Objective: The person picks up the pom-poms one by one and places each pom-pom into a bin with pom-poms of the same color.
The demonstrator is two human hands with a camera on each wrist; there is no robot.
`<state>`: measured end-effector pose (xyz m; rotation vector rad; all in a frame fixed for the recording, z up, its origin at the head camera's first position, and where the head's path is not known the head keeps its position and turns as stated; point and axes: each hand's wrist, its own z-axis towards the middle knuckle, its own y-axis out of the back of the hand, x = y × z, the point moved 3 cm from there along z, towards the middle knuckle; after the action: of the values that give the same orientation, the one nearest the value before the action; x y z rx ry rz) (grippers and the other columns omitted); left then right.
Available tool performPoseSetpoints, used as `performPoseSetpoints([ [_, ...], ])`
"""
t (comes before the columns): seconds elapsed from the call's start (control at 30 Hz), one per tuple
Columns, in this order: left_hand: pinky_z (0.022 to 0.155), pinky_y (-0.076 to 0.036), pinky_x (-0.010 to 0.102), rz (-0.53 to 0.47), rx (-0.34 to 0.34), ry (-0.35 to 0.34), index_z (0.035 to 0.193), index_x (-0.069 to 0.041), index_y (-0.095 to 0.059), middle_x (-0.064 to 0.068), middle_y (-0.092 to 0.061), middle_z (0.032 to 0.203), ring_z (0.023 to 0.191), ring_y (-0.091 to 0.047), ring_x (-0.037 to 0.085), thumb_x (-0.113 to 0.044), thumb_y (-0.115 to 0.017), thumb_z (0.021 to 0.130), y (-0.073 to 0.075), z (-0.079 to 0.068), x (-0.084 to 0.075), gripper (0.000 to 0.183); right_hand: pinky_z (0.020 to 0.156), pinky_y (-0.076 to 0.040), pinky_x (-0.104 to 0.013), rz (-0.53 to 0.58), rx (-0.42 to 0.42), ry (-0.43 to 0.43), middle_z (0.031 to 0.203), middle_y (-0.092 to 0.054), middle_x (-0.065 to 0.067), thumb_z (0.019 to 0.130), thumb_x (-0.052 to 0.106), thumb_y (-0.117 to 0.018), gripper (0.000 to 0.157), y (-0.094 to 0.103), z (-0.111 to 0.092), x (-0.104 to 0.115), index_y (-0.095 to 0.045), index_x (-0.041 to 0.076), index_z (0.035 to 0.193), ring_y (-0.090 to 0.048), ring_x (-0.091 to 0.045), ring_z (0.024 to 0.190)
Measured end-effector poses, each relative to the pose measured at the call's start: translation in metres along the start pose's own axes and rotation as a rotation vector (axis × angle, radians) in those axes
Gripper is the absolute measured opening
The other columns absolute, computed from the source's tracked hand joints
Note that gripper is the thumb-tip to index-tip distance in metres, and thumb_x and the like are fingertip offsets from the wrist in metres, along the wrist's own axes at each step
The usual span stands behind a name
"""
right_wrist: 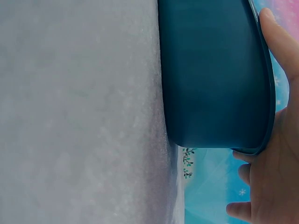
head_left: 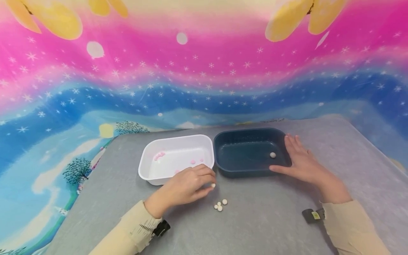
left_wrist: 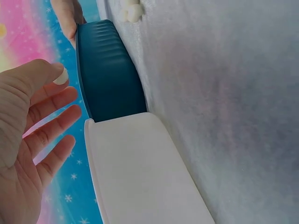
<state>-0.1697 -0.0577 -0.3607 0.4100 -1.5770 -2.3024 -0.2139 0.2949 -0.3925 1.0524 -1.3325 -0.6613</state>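
My left hand (head_left: 191,184) is over the front right corner of the white tray (head_left: 149,176). Between thumb and index finger it pinches a small white ball (left_wrist: 61,76), while its other fingers spread loosely. Several pink pieces (head_left: 159,155) lie inside that tray. At the right end of the dark blue tray (head_left: 248,173), my right hand (head_left: 301,161) rests with thumb along the front rim and straight fingers by the end wall. One white ball (head_left: 272,155) lies in the dark tray near the right hand.
Several small white balls (head_left: 220,208) cluster on the grey cloth (head_left: 255,219) in front of the trays. The two trays stand side by side, the white one on the left. Behind the table hangs a patterned pink and blue backdrop (head_left: 204,78).
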Motion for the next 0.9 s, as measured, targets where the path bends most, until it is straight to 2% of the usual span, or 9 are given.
performPoseSetpoints([
  [0.37,0.088,-0.053,0.025,-0.025,-0.02,-0.029,0.105,-0.013,-0.07,-0.004,-0.067,0.107,0.103,-0.062,0.01,-0.019,-0.064,0.096,-0.003,0.012,0.001,0.013,0.108,-0.002,-0.08,-0.008,-0.002,-0.002,0.164,0.02,-0.019,0.083,0.069,-0.064,0.126,0.0,0.001,0.001,0.015,0.004,0.156,0.021,-0.041,0.15],
  [0.9,0.095,-0.051,0.025,-0.043,-0.059,-0.067,0.104,-0.013,-0.07,-0.002,-0.068,0.11,0.105,-0.062,0.011,-0.017,-0.066,0.094,-0.004,0.025,0.001,0.012,0.108,-0.001,-0.08,0.007,0.001,-0.002,0.164,0.02,-0.018,0.083,0.068,-0.064,0.126,0.001,-0.002,0.003,0.015,0.004,0.156,0.021,-0.041,0.15],
])
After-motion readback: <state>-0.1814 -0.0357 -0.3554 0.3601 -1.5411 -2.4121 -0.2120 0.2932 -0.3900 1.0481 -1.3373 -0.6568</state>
